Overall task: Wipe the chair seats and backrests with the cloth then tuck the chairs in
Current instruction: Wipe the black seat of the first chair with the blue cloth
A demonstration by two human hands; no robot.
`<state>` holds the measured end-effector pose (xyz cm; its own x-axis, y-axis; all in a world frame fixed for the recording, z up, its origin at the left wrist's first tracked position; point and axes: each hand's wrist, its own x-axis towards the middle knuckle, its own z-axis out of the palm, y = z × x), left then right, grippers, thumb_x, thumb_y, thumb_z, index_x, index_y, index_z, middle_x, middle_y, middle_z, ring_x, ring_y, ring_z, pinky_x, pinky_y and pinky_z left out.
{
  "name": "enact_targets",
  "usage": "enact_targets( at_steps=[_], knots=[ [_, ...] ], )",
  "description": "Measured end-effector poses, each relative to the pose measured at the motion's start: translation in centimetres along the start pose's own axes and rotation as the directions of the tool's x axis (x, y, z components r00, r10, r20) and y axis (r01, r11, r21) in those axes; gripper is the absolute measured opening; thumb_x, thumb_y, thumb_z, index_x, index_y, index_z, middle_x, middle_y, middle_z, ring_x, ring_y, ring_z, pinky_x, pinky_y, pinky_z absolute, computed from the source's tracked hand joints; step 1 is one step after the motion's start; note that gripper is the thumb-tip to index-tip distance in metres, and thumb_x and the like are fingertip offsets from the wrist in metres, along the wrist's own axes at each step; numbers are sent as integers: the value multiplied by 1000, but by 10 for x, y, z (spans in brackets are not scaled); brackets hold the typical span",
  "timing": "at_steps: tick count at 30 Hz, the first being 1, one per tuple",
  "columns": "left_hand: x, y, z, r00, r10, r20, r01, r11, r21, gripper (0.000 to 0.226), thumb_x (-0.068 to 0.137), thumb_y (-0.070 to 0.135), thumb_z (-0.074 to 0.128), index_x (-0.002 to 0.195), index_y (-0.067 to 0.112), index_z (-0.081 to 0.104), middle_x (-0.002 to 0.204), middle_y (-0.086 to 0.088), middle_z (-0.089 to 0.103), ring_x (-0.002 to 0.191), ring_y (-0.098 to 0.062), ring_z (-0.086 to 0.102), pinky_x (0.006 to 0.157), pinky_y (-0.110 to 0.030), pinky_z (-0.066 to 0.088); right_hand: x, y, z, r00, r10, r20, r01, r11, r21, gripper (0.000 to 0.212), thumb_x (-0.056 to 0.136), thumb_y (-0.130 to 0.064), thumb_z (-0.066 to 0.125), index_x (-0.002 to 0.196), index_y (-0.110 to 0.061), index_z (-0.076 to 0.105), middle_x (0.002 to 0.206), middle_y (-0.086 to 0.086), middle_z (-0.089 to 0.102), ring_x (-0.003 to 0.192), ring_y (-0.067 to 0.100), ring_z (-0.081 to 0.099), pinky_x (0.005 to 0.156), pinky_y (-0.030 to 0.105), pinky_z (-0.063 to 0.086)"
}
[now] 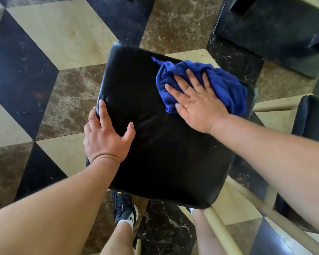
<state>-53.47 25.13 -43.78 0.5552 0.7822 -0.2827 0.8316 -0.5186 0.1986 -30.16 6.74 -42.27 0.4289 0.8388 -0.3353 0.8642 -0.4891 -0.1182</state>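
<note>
Right grip [195, 105], fingers flat, presses cloth [221, 80] at two o'clock on the seat [164, 153]. Left grip [105, 137] holds its nine o'clock edge.

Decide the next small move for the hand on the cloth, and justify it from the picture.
Probably sweep the blue cloth leftward across the black seat cushion. The right hand presses it flat at the far right corner, most of the cushion lies uncovered, and the left hand grips the left edge, steadying it.
</note>
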Motion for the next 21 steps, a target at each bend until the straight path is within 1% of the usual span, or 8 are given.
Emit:
enact_targets(
  at_steps=[2, 5, 10, 14, 15, 17, 19, 21],
  knots=[
    [0, 0, 0, 1000, 2, 3, -2, 1000, 1, 104, 84, 80, 45, 165, 32, 2, 166, -10, 28, 134, -41, 44, 100, -58, 48, -25, -21, 11, 999, -37, -30, 37, 999, -31, 63, 103, -46, 29, 164, -34, 18, 173, 3, 15, 158, 39, 4, 122, 68, 4],
    [1, -1, 1, 1000, -3, 2, 3, 1000, -4, 104, 83, 79, 47, 165, 32, 4, 166, -11, 28, 135, -43, 43, 102, -59, 46, -81, -53, 34, 970, -243, 15, 243, 970, -3, 62, 102, -46, 37, 162, -35, 24, 173, 3, 15, 158, 42, 1, 120, 72, 5],
    [0, 0, 0, 1000, -3, 10, 3, 1000, -2, 102, 85, 79, 46, 165, 32, 3, 166, -10, 27, 134, -44, 42, 103, -62, 44, -156, -79, 55, 789, -578, 207, 570, 815, 101, 56, 106, -48, 39, 160, -43, 26, 173, -5, 15, 159, 32, -13, 123, 66, -6],
    [0, -1, -1, 1000, -9, 13, 9, 1000, -7, 101, 86, 78, 45, 164, 32, 3, 166, -8, 26, 136, -45, 40, 104, -64, 44, -151, -55, 48, 671, -684, 287, 656, 728, 201, 54, 109, -39, 37, 161, -41, 25, 173, -9, 14, 158, 22, -16, 123, 53, -19],
    [0, -1, -1, 1000, -4, 14, 4, 1000, -13, 100, 86, 78, 46, 164, 33, 2, 166, -8, 26, 137, -45, 39, 104, -65, 44, -146, -44, 43, 677, -674, 296, 633, 738, 233, 53, 109, -37, 38, 161, -40, 27, 172, -8, 16, 158, 18, -13, 123, 47, -22],
    [0, 1, -2, 1000, 0, 14, 0, 1000, -19, 101, 85, 77, 46, 164, 32, 2, 165, -8, 26, 138, -46, 38, 104, -65, 44, -137, -18, 34, 752, -583, 308, 539, 813, 222, 53, 109, -40, 34, 161, -40, 25, 171, -10, 14, 157, 14, -7, 121, 39, -26],
    [0, 2, -3, 1000, -5, 14, 5, 1000, -16, 101, 85, 76, 46, 164, 31, 2, 164, -10, 26, 137, -47, 38, 104, -66, 43, -127, 11, 27, 864, -415, 285, 390, 910, 142, 55, 106, -47, 23, 160, -42, 14, 168, -15, 1, 156, 12, -5, 120, 35, -26],
    [0, 2, -3, 1000, -6, 15, 6, 1000, -12, 101, 85, 76, 46, 164, 31, 2, 164, -12, 27, 136, -49, 38, 103, -67, 43, -112, 40, 18, 940, -229, 254, 214, 973, 87, 56, 103, -50, 18, 158, -44, 5, 165, -17, -7, 155, 11, -12, 121, 36, -24]
  ],
)
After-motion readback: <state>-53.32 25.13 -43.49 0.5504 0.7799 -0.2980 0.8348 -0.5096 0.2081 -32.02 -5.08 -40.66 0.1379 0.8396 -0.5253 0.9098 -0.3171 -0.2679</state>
